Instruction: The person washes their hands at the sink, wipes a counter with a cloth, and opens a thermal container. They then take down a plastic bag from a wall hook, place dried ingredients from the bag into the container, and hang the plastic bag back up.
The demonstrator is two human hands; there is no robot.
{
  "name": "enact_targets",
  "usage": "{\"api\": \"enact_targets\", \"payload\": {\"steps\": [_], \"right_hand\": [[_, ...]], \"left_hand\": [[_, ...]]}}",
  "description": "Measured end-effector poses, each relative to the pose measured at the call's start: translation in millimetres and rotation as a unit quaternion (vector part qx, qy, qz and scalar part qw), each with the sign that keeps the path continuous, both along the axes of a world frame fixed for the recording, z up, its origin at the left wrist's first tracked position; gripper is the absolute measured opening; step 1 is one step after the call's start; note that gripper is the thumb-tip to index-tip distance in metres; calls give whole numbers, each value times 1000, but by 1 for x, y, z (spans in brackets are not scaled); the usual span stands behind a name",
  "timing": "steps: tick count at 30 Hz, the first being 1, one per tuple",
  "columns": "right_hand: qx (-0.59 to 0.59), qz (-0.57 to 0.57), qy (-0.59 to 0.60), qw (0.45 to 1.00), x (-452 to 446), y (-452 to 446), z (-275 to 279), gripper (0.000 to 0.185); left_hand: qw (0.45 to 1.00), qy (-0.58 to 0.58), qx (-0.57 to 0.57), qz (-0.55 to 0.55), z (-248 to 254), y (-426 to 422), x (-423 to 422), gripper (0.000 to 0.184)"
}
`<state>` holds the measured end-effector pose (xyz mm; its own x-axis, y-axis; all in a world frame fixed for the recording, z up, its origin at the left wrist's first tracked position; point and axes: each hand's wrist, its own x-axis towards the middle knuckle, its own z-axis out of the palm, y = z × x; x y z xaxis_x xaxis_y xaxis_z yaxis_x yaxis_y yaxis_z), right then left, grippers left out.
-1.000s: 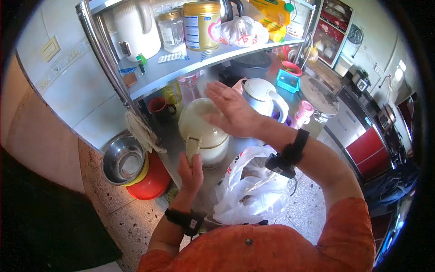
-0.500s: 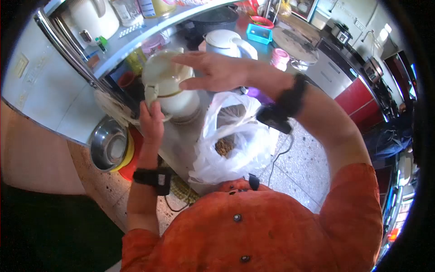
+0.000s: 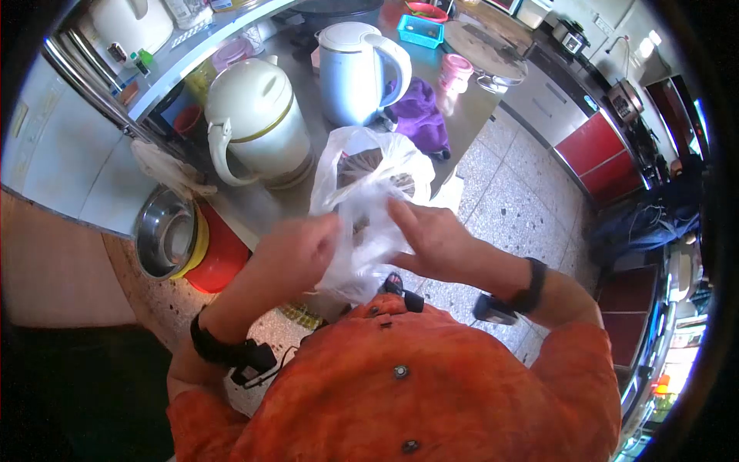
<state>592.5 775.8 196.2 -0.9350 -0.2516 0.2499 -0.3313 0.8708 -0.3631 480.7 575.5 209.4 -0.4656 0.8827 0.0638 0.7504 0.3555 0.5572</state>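
A white translucent plastic bag (image 3: 350, 258) stands at the counter's near edge, in front of my body, with brownish contents partly visible through its opening. My left hand (image 3: 296, 250) is at the bag's left side, fingers curled in on its film and blurred by motion. On the opposite side, my right hand (image 3: 435, 239) grips the bag's edge, fingers and thumb bent around the plastic. Behind the bag, a cream lidded jug (image 3: 265, 127) with a handle stands upright, touched by neither hand. A white-and-blue kettle (image 3: 350, 81) is to its right.
A purple cloth (image 3: 419, 115) and a pink jar (image 3: 456, 73) lie right of the kettle. Farther back is a blue basket (image 3: 421, 31). A shelf (image 3: 208, 46) overhangs the left side. Below left are a steel bowl (image 3: 165, 239) and a red bucket (image 3: 219, 250).
My left hand has left the jug's handle and my right hand has left its top. Both have come down toward me to the plastic bag. The jug stays on the counter, and the view has shifted.
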Motion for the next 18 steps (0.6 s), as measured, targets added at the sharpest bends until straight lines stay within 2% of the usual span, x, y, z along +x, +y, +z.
{"api": "enact_targets", "payload": {"steps": [1, 2, 4, 5, 6, 7, 8, 9, 10, 12, 13, 14, 16, 18], "right_hand": [[-9, -26, -30, 999, -7, -11, 1, 75], [-53, -37, -83, 994, -13, -19, 4, 73], [-101, 13, 95, 990, -30, -23, -10, 56], [-103, 12, 97, 990, -29, -19, -7, 56], [-122, -20, 70, 990, -25, -12, 1, 46], [-140, -51, 42, 988, -21, -6, 7, 37], [-240, -74, 36, 967, -17, 0, 6, 27], [-270, -83, 26, 959, -10, 6, 10, 27], [-299, -93, 16, 950, -3, 11, 16, 26], [-326, -127, -8, 937, 8, 17, 18, 29], [-376, -129, -23, 917, 13, 18, 19, 20], [-421, -153, -84, 890, 18, 19, 23, 24], [-472, -107, -152, 862, 23, 16, 28, 35], [-448, -11, -146, 882, 28, 1, 31, 46]], "left_hand": [[997, -54, 59, -9, 7, 6, -2, 23], [997, -54, 58, -8, 14, 12, -1, 23], [986, -32, 137, -94, 30, 20, 3, 24], [989, 10, 121, -79, 43, 18, 4, 28], [990, 11, 120, -80, 44, 12, -2, 28], [984, -71, 161, -35, 45, 0, -10, 34], [968, -152, 200, 11, 45, -10, -18, 40], [972, -214, 97, 26, 36, -16, -27, 52], [983, -179, 51, -4, 21, -12, -27, 59], [993, 3, 100, -64, -13, 0, -18, 60], [987, -6, 141, -73, -39, 14, -18, 59], [985, 7, 151, -84, -48, 27, -13, 59], [983, 53, 141, -104, -60, 49, 4, 61], [991, -81, -17, -110, -44, 62, 11, 55]]}}
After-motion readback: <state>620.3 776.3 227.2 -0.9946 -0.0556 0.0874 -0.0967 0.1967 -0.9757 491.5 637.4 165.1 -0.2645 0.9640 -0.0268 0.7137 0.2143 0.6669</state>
